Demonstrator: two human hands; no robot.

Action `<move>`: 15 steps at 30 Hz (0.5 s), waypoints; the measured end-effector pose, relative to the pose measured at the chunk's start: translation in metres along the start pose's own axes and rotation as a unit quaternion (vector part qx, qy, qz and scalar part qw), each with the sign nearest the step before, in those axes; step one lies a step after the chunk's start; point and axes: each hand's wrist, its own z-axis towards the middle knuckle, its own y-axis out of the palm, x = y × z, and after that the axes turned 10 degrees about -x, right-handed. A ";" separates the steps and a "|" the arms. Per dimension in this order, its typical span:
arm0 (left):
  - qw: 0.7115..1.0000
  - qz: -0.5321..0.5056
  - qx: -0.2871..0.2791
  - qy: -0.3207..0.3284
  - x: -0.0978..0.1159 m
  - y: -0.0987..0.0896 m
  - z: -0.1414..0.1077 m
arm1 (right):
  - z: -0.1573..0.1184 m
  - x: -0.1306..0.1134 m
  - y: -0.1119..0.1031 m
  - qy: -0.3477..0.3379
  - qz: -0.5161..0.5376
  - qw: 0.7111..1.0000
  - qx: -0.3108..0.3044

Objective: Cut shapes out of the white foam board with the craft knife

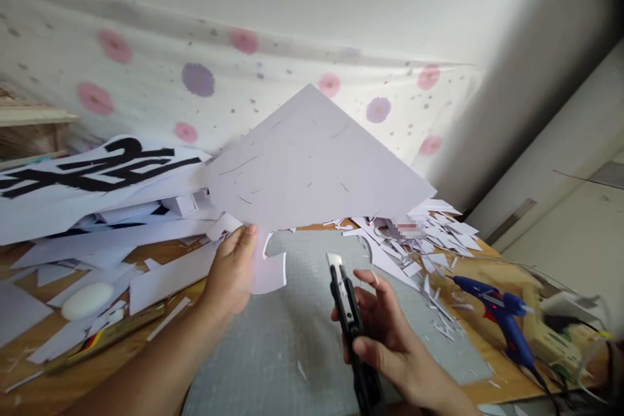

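Observation:
My left hand (pixel 231 270) grips the lower edge of a large white paper sheet (pixel 312 162) and lifts it off the table, tilted up toward the wall. Thin cut lines show on the sheet, and a cut-out flap hangs by my fingers. My right hand (pixel 390 335) holds a black utility knife (pixel 348 318) with its blade out and pointing up, just below the raised sheet. Both hands hover over a grey cutting mat (pixel 292 338) on the wooden table.
White paper scraps (pixel 429 234) lie piled at the mat's right and back. Sheets with black lettering (pixel 92 172) are stacked at the left. A blue glue gun (pixel 502 315) rests at the right, a white oval object (pixel 88 300) and a ruler (pixel 112 335) at the left.

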 end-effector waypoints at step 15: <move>0.994 0.059 -0.086 0.006 0.001 0.003 -0.022 | 0.100 -0.008 -0.012 -0.082 -0.364 0.925 -0.072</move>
